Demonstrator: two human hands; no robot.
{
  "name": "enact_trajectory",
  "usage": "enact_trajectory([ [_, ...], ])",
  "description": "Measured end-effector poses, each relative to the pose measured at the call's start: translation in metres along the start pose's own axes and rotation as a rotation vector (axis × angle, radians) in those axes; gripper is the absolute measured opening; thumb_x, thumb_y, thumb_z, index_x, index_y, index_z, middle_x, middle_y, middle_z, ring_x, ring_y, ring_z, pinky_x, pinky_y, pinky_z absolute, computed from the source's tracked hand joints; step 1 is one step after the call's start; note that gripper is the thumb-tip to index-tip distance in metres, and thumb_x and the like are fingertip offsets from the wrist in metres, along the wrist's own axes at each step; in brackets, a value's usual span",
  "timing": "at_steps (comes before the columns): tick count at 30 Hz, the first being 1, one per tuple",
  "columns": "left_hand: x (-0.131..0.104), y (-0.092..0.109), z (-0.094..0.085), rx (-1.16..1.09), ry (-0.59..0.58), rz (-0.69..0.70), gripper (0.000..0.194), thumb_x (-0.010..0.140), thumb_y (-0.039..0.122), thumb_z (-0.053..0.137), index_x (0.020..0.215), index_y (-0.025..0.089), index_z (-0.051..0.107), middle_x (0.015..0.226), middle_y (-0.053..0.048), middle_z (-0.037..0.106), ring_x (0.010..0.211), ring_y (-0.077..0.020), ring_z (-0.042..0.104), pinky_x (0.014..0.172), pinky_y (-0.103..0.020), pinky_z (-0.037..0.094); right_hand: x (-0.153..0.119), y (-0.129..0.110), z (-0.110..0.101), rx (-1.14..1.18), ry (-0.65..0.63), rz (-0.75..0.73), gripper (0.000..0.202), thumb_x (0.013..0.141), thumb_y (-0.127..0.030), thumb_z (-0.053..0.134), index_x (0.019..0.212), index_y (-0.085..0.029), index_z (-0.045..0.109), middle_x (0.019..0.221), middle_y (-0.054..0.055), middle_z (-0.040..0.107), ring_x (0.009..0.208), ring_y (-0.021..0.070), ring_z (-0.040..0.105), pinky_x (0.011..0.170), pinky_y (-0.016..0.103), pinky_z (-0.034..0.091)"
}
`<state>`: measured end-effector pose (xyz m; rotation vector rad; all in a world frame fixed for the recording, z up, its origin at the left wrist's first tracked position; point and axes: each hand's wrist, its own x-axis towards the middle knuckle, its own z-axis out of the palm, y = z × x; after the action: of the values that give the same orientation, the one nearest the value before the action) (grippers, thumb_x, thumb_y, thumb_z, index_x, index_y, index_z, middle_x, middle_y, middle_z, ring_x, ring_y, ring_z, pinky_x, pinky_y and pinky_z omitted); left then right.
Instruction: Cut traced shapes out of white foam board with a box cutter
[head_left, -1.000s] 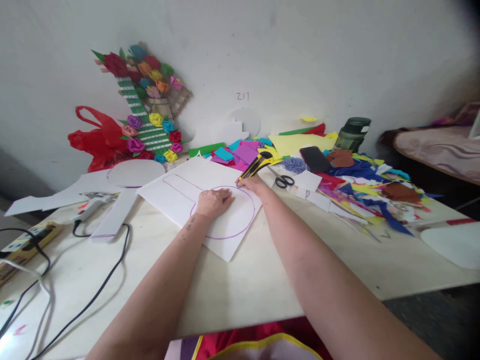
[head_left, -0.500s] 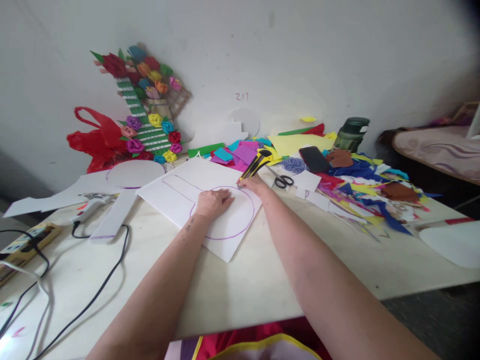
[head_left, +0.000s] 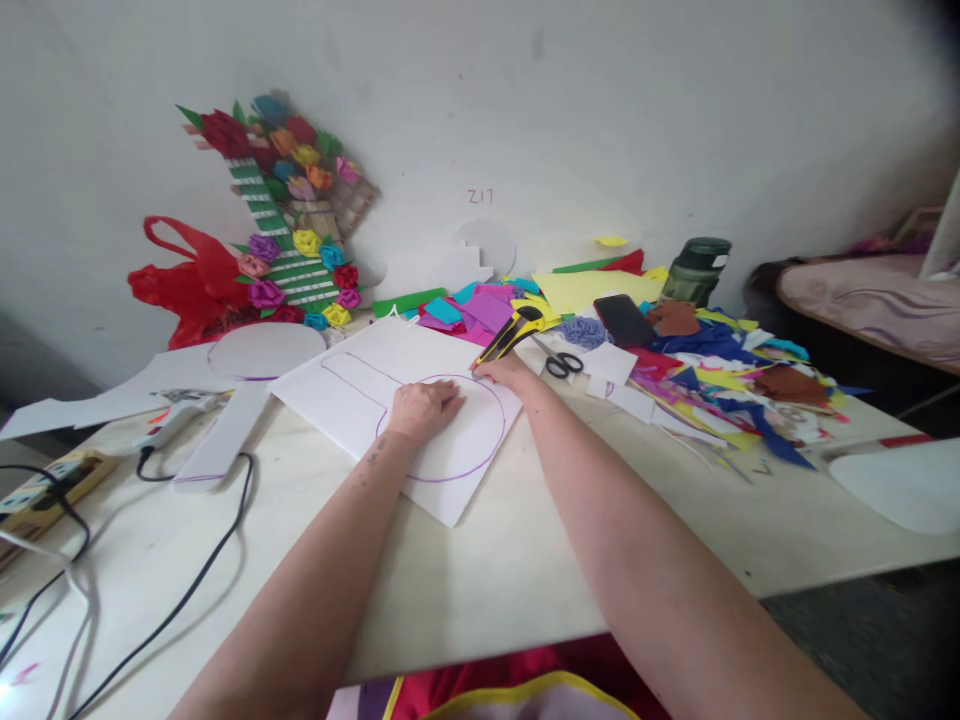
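Observation:
A white foam board (head_left: 457,500) lies on the table, marked in purple with a large circle and a long strip running off it to the upper left. My left hand (head_left: 425,408) rests flat on the board inside the circle, fingers stretched to the right. In my right hand (head_left: 504,370) is a yellow and black utility knife (head_left: 517,332), its tip low at the circle's upper edge. The blade itself is too small to make out. Black-handled scissors (head_left: 562,364) lie just right of that hand.
A hot glue gun (head_left: 171,422), a cut paddle-shaped white piece (head_left: 225,440) and a power strip (head_left: 56,490) with cords lie left. Colored scraps (head_left: 750,370), a phone (head_left: 624,320) and a green bottle (head_left: 697,270) are right. A paper-flower decoration (head_left: 300,250) leans on the wall.
The knife tip has shifted slightly left along the circle's upper edge, and the knife leans lower. My left hand stays in place on the board. The whole view has moved slightly.

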<state>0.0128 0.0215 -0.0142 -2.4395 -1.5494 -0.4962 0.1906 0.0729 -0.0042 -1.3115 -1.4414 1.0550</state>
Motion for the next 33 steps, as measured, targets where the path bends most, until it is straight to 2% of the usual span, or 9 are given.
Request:
enact_trajectory([
  [8,0.000,0.004,-0.001,0.015,-0.005,-0.067,0.030,0.085,0.048,0.046,0.100,0.035,0.068,0.112,0.006,0.066,0.099,-0.0175,0.063,0.084,-0.029,0.047,0.005,0.002,0.002,-0.063,0.007,-0.029,0.014,0.057,-0.009,0.060,0.068,-0.014,0.066,0.061,0.000,0.061,0.052,0.0083,0.048,0.047,0.019,0.038],
  [17,0.002,0.012,-0.003,0.015,0.008,-0.078,0.027,0.085,0.043,0.047,0.098,0.033,0.069,0.112,0.004,0.067,0.101,-0.0178,0.062,0.083,-0.030,0.047,0.013,0.004,0.000,-0.181,0.003,-0.072,0.016,0.057,-0.010,0.060,0.069,-0.016,0.068,0.070,0.001,0.065,0.059,0.0096,0.053,0.050,0.019,0.040],
  [21,0.002,0.022,-0.006,0.041,0.006,-0.058,0.028,0.089,0.037,0.042,0.098,0.030,0.068,0.110,0.001,0.067,0.104,-0.0177,0.060,0.078,-0.028,0.048,0.011,0.002,-0.002,-0.120,0.017,-0.044,0.015,0.057,-0.010,0.060,0.069,-0.015,0.067,0.067,0.001,0.064,0.054,0.0090,0.050,0.048,0.020,0.038],
  [25,0.003,0.028,-0.006,0.033,-0.010,-0.002,0.031,0.089,0.044,0.041,0.098,0.029,0.067,0.110,0.001,0.067,0.108,-0.0183,0.058,0.078,-0.028,0.048,0.006,0.003,-0.004,-0.048,0.017,-0.043,0.013,0.057,-0.009,0.060,0.067,-0.014,0.066,0.062,0.000,0.062,0.051,0.0075,0.047,0.047,0.019,0.037],
  [33,0.003,0.028,-0.007,0.033,-0.055,-0.058,0.031,0.088,0.048,0.043,0.102,0.033,0.066,0.116,0.005,0.064,0.106,-0.0154,0.058,0.085,-0.026,0.046,-0.003,0.000,-0.005,0.079,0.033,0.023,0.012,0.055,-0.007,0.058,0.063,-0.013,0.064,0.053,-0.004,0.056,0.051,0.0064,0.045,0.048,0.018,0.035],
])
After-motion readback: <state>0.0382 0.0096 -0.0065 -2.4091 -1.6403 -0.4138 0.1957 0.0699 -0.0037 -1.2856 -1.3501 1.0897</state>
